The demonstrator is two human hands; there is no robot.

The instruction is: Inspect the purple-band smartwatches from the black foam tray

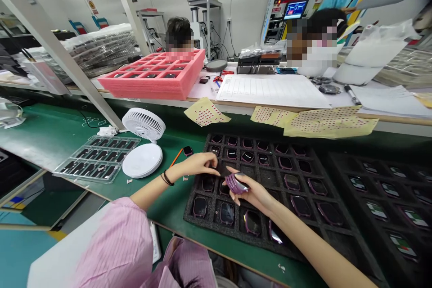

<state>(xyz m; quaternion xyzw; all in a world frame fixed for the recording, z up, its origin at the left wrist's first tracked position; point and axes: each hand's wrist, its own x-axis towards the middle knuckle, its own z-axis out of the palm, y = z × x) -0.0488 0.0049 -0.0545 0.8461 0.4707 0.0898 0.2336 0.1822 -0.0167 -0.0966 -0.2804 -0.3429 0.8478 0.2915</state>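
Observation:
My right hand [254, 194] grips what looks like a small stack of purple watch cases [237, 183], tilted, above a black foam tray [219, 228]. Just left of it, my left hand [203, 163] hovers over the tray's left side, with bent fingers and a gap between thumb and forefinger; I see nothing in it. Square watches with dark screens and purple frames fill many of the tray's compartments, among them a watch [227, 213] in the front row. A few screens show a white mark, as on one watch [247, 156]. My right hand and forearm hide some compartments.
A second black tray [347, 166] with watches lies at right. Left stand a white fan [142, 160] and a clear plastic tray [72, 166] of dark parts. An orange stick [176, 157] lies nearby. The shelf holds a pink foam tray [151, 89] and paper sheets [270, 90]; people sit beyond.

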